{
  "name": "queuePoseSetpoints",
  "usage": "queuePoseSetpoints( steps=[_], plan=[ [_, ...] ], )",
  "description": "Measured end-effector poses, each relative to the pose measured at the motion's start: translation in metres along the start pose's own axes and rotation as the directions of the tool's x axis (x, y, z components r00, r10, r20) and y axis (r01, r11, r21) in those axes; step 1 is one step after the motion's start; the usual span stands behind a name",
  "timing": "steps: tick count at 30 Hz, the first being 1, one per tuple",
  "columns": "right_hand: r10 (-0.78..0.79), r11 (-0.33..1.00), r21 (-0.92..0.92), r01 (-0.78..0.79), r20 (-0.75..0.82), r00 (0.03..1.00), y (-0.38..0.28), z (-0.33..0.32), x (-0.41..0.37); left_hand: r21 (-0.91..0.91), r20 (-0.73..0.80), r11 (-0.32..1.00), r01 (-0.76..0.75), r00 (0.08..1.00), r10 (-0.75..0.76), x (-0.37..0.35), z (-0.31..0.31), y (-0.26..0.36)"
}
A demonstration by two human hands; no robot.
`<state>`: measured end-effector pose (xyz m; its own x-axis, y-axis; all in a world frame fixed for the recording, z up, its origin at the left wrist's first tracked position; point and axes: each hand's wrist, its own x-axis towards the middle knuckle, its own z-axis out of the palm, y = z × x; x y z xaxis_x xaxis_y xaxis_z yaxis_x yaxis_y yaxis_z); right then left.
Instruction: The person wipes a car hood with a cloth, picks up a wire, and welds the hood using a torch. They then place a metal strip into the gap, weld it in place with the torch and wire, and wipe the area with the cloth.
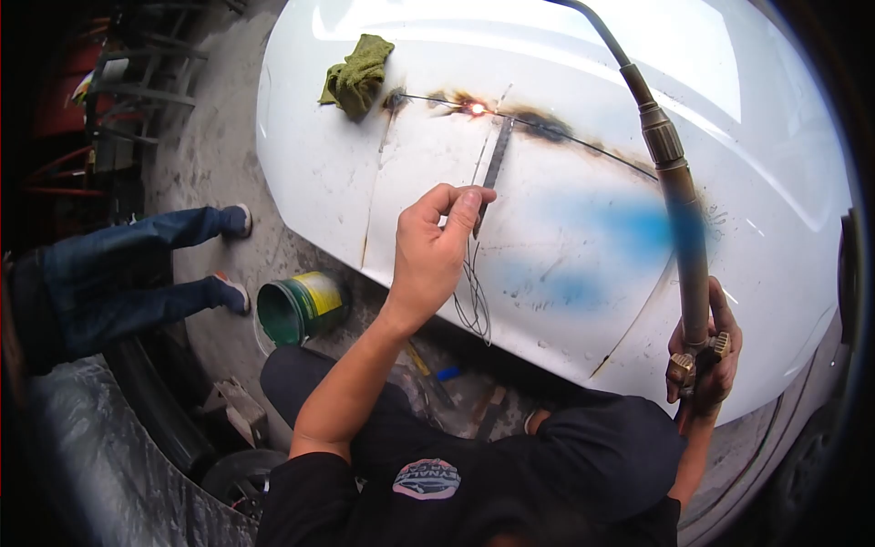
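Note:
My left hand (430, 251) is closed in a pinch above the white car hood panel (428, 196). A dark, flat metal strip (497, 159) runs through its fingertips, slanting up toward the scorched seam (542, 125). Just below those fingers hangs a loose coil of thin wire (472, 305). In my right hand (725, 356) is a gas welding torch (688, 246), gripped near its brass valve knobs (700, 355). The torch's bent neck leaves the top of the view, so its tip is hidden. A bright orange glow (477, 108) shows on the seam, with brown and black burn marks around it.
A crumpled green cloth (358, 77) rests on the panel near the seam's left end. On the floor, a green bucket (280, 310) stands left of the panel, near another person's legs (173, 228). Plastic sheeting (109, 456) covers something at lower left.

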<state>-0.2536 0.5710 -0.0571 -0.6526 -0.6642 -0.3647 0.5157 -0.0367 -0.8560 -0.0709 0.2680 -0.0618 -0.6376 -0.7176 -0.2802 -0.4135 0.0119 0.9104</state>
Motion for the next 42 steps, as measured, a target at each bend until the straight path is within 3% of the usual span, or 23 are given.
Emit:
queuePoseSetpoints(
  steps=[1,4,5,7,8,14,18,25,28,30,31,34,42],
  plan=[
    [-0.006,1.0,0.003,0.006,0.0,1.0,0.002,-0.001,0.0,0.003,0.001,1.0,-0.006,1.0,0.006,-0.001,0.002,-0.001],
    [-0.021,1.0,0.008,0.021,-0.007,1.0,0.005,-0.004,0.002,0.196,-0.083,0.953,-0.23,0.965,0.25,-0.003,0.012,-0.009],
    [-0.06,0.998,-0.001,0.06,-0.02,0.998,0.007,-0.006,0.003,0.197,-0.082,0.952,-0.235,0.963,0.255,-0.004,0.013,-0.013],
    [-0.101,0.995,-0.011,0.101,-0.035,0.994,0.007,-0.005,0.004,0.513,0.027,0.75,-0.418,0.881,0.472,-0.004,0.015,-0.02],
    [-0.104,0.995,-0.001,0.104,-0.031,0.994,0.005,-0.004,0.004,0.563,0.029,0.676,-0.476,0.828,0.559,-0.002,0.018,-0.024],
    [-0.129,0.991,0.036,0.13,-0.035,0.991,0.002,-0.005,0.004,0.643,0.033,0.56,-0.523,0.749,0.661,-0.001,0.027,-0.034],
    [-0.153,0.986,0.053,0.156,-0.05,0.987,0.003,-0.008,0.003,0.662,0.008,0.541,-0.518,0.727,0.686,0.003,0.027,-0.045],
    [-0.194,0.98,0.029,0.195,-0.022,0.981,0.011,-0.011,0.005,0.632,-0.042,0.614,-0.472,0.771,0.636,0.0,0.025,-0.045],
    [-0.135,0.986,0.095,0.135,-0.005,0.991,0.017,-0.011,0.008,0.636,-0.045,0.604,-0.481,0.758,0.651,0.0,0.024,-0.045],
    [-0.048,0.965,0.263,0.017,0.112,0.993,0.02,-0.009,0.015,0.648,-0.041,0.586,-0.487,0.745,0.665,0.0,0.022,-0.045],
    [-0.044,0.966,0.26,0.013,0.113,0.993,0.024,-0.008,0.016,0.64,-0.037,0.593,-0.489,0.751,0.659,-0.002,0.021,-0.046],
    [0.019,0.859,0.488,-0.151,0.265,0.964,0.033,-0.006,0.02,0.623,-0.027,0.605,-0.496,0.76,0.65,-0.006,0.018,-0.048],
    [0.115,0.894,0.371,-0.251,0.351,0.929,0.036,0.003,0.023,0.633,0.01,0.592,-0.499,0.769,0.639,-0.017,0.013,-0.048]
  ],
)
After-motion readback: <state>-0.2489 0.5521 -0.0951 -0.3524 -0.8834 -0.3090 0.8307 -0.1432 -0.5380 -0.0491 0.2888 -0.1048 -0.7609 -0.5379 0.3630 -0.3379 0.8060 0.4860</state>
